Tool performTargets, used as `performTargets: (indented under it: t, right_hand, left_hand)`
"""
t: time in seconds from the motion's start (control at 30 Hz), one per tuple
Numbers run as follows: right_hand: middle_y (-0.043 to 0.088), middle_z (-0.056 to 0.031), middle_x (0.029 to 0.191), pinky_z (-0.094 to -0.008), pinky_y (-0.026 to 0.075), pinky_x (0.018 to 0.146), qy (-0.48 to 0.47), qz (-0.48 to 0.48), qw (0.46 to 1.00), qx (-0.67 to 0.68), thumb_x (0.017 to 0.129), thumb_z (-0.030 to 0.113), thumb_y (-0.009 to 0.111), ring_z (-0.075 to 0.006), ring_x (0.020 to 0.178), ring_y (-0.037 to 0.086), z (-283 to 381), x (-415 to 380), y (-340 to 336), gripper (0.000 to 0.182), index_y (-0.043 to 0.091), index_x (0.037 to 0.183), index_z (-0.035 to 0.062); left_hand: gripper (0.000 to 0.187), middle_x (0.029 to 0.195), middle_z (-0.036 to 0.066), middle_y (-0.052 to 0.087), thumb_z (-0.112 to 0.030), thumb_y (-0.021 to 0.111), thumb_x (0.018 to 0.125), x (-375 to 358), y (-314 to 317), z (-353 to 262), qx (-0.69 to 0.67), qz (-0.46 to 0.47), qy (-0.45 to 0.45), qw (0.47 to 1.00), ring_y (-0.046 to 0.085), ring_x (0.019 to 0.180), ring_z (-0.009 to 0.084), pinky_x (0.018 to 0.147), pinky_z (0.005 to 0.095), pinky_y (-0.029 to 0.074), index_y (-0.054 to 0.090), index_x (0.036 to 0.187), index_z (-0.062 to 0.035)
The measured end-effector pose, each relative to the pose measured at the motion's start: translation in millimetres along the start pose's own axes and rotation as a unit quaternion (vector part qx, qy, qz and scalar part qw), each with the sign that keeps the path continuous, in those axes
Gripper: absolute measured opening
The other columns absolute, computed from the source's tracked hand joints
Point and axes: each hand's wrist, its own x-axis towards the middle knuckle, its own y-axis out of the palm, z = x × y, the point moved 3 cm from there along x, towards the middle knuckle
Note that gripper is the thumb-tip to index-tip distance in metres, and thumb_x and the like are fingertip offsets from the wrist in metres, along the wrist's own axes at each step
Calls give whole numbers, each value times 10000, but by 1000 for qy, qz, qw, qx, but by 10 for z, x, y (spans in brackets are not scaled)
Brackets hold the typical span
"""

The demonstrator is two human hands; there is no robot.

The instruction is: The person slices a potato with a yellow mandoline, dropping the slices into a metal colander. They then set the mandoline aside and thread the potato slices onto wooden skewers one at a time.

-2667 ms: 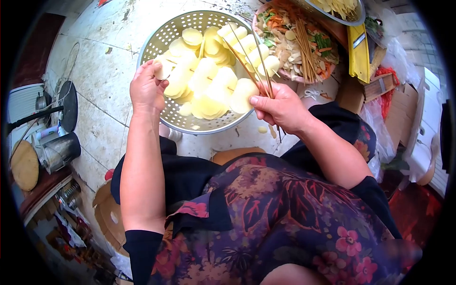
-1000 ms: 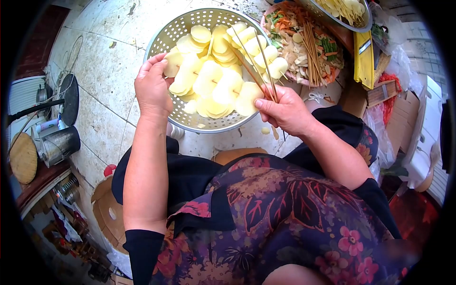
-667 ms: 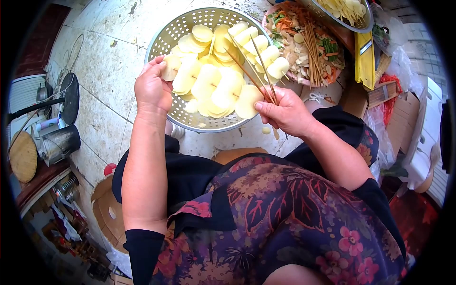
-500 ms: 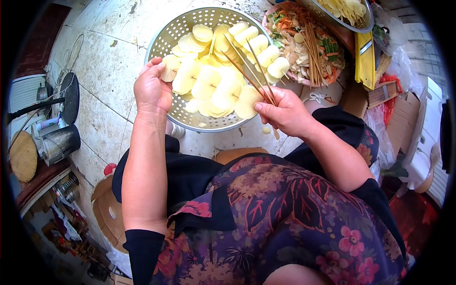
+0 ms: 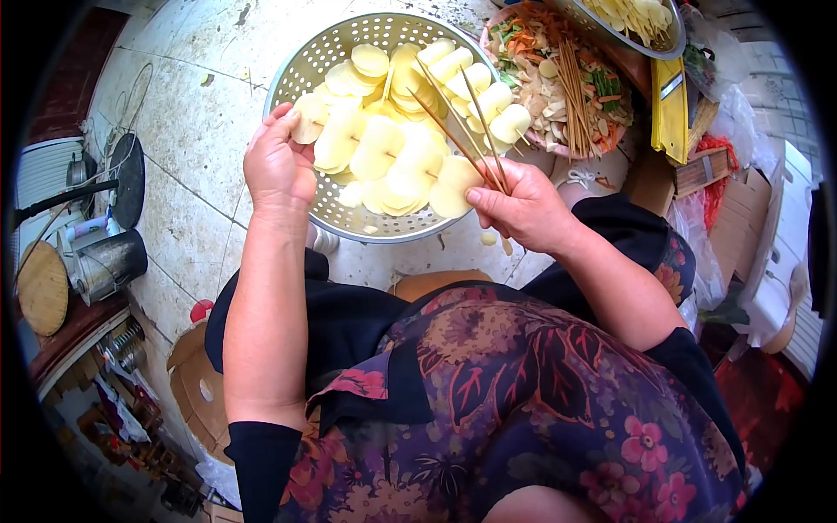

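Observation:
A skewer threaded with pale potato slices point(image 5: 377, 148) stretches between my two hands above a perforated metal colander point(image 5: 349, 225). My left hand point(image 5: 281, 164) pinches the end slice at its left, thumb and fingers closed. At the other end, my right hand point(image 5: 523, 205) grips several thin bamboo skewers point(image 5: 466, 139) that fan out up and to the left; its fingers also meet the last slice. Loose potato slices point(image 5: 350, 78) lie inside the colander. Another loaded skewer of slices point(image 5: 475, 84) rests across the colander's right side.
Beyond the colander at right sits a pink-rimmed basin of cut vegetables point(image 5: 527, 78), with a bundle of bamboo skewers point(image 5: 575, 100) on top. A metal bowl of slices point(image 5: 636, 22) stands at the upper right, near a yellow slicer point(image 5: 669, 109). A pot point(image 5: 109, 261) is at left.
The threaded slices and my left hand have shifted very slightly left. The loose skewers in my right hand have tilted a little; both grips stay the same.

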Motion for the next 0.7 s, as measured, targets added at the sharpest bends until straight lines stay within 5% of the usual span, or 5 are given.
performTargets:
  t: [0.3,0.7]
  right_hand:
    - [528,27,642,-198,378,461,1,-14,1000,-4,911,171,575,-37,517,455,-94,13,-51,130,580,983,62]
    - [528,32,636,-200,374,457,-8,-25,1000,-14,905,183,584,-36,512,449,-119,43,-60,132,584,958,62]
  left_hand:
    - [304,1042,115,642,-196,576,908,-68,66,6,53,46,-137,988,628,930,222,842,427,506,563,1151,-14]
    - [298,1027,100,661,-249,567,928,-149,160,42,129,49,-140,981,641,915,206,797,444,528,586,1132,-32]
